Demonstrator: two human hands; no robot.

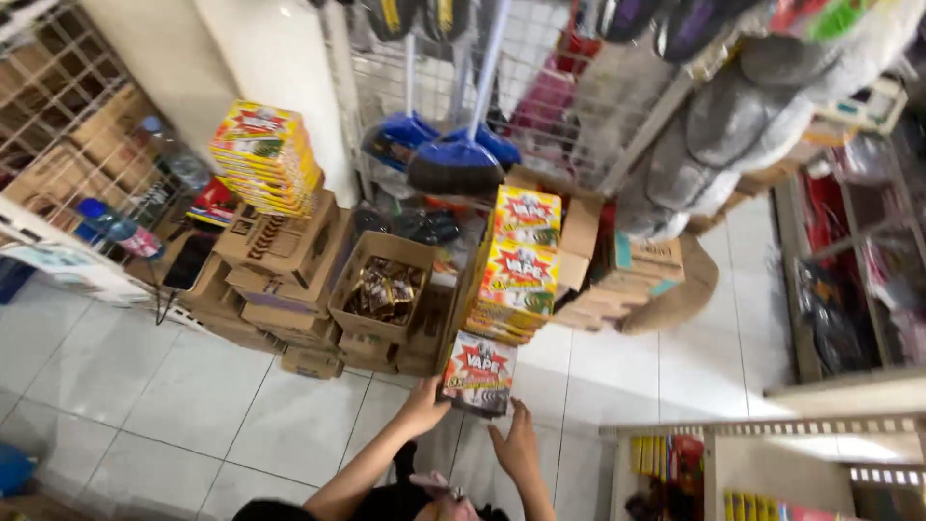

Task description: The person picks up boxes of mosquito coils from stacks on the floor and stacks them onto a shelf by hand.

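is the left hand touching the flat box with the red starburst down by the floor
Touching. The head view shows the left hand with its fingers against the lower left edge of the flat box; no gap shows between them.

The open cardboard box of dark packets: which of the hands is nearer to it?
Left. The left hand grips the left edge of the red and yellow pack, just below the open cardboard box. The right hand sits below the pack, farther off.
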